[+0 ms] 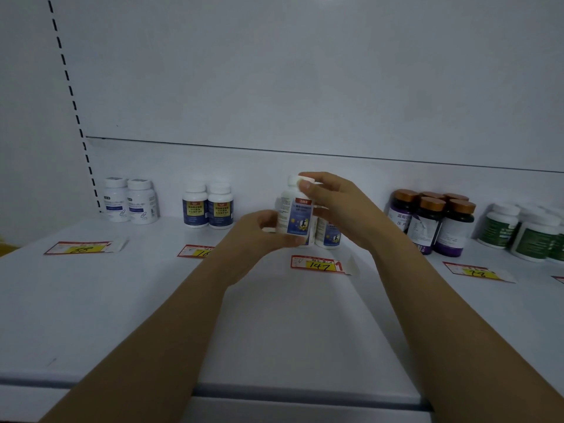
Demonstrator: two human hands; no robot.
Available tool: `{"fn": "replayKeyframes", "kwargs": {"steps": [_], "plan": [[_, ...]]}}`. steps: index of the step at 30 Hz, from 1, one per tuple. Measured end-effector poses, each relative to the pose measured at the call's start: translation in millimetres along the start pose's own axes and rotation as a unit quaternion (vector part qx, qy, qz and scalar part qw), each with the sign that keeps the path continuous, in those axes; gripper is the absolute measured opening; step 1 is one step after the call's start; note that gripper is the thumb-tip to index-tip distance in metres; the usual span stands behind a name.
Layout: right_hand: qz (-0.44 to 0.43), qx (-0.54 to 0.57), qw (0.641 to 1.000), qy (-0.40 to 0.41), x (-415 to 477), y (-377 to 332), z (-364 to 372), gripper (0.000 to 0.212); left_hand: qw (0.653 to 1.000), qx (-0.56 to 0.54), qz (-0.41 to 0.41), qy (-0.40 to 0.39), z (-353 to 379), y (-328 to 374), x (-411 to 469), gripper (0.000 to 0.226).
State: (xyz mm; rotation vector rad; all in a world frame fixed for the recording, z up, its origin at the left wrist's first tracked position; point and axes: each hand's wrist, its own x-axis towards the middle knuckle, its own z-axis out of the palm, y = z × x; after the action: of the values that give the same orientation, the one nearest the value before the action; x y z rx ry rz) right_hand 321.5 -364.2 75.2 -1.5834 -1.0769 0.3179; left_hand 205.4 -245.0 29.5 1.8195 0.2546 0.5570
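Wide white metal shelf (152, 300); small white plastic bottle w/ blue label (297, 216) held upright just above it, in front of a matching bottle (328, 236) and behind the red-yellow paper price tag "147" (317, 264). L hand (259, 233) curled round bottle's lower body, R hand (332, 206) fingertips (305, 186) pinching the white screw cap (293, 179); prob. facing/placing step, next needs label turned front, set down beside its match w/o knocking it. Label text blurred, bottle base hidden by L fingers, poss. 2nd match behind it
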Motion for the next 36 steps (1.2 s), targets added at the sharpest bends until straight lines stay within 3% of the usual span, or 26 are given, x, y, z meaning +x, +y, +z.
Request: {"fn": "replayKeyframes", "kwargs": {"steps": [5, 9, 16, 19, 25, 29, 36], "plan": [[-0.086, -0.016, 0.996, -0.030, -5, -9, 5, 0.041, 0.993, -0.036, 0.062, 0.091, -6, -3, 4, 0.060], [-0.137, -0.047, 0.988, -0.051, -5, -11, 15, 0.047, 0.978, 0.015, 0.132, 0.158, -7, -4, 8, 0.060], [-0.169, -0.076, 0.980, -0.066, -3, -10, 18, 0.051, 0.968, 0.045, 0.176, 0.175, -9, -4, 8, 0.058], [-0.142, -0.069, 0.986, -0.049, -4, -12, 12, 0.046, 0.984, 0.012, 0.118, 0.137, -6, 1, 5, 0.056], [-0.048, -0.064, 0.997, -0.020, -9, -11, -1, 0.028, 0.994, -0.104, -0.006, -0.040, -3, 13, -2, 0.044], [0.069, -0.012, 0.997, -0.018, -6, -9, 3, 0.049, 0.969, -0.206, -0.113, -0.075, -2, 20, -4, 0.051], [0.167, 0.056, 0.984, -0.033, -7, -8, 7, 0.038, 0.949, -0.229, -0.187, -0.107, -6, 19, -7, 0.064]]}}
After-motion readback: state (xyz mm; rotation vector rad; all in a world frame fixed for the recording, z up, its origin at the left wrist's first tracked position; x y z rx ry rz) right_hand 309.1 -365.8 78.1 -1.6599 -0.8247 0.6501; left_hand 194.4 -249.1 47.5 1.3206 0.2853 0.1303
